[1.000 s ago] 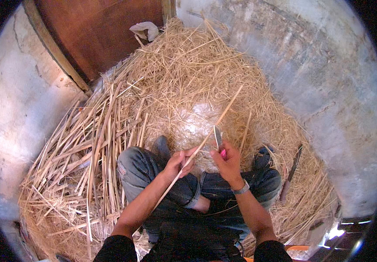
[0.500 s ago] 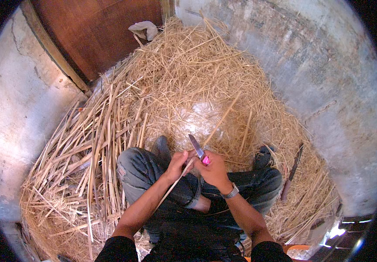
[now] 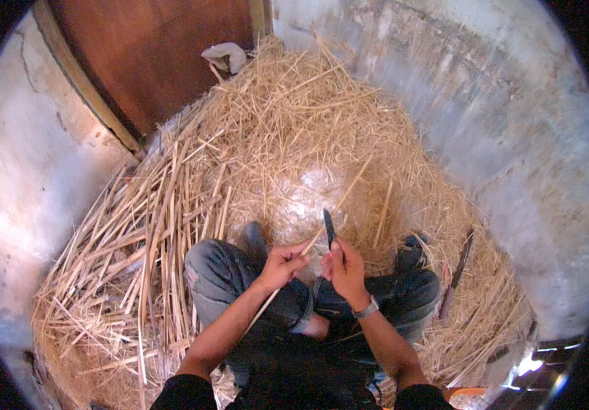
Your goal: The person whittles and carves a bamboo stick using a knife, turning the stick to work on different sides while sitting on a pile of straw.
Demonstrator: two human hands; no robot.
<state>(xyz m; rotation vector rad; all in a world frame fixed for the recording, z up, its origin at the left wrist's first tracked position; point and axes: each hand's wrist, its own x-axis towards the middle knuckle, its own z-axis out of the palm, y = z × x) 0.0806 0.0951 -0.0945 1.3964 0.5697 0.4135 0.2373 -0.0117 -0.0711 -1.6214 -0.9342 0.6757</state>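
Head view showed a thin stalk over the lap, pinched by the left hand. Right hand gripped a small knife against it. Best to cut slowly, blade away from fingers. Straw lay all around.

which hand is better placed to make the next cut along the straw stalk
Right, probably. The right hand holds the knife, blade up beside the stalk. The left hand grips the stalk lower down, so it seems placed to steady it rather than cut.
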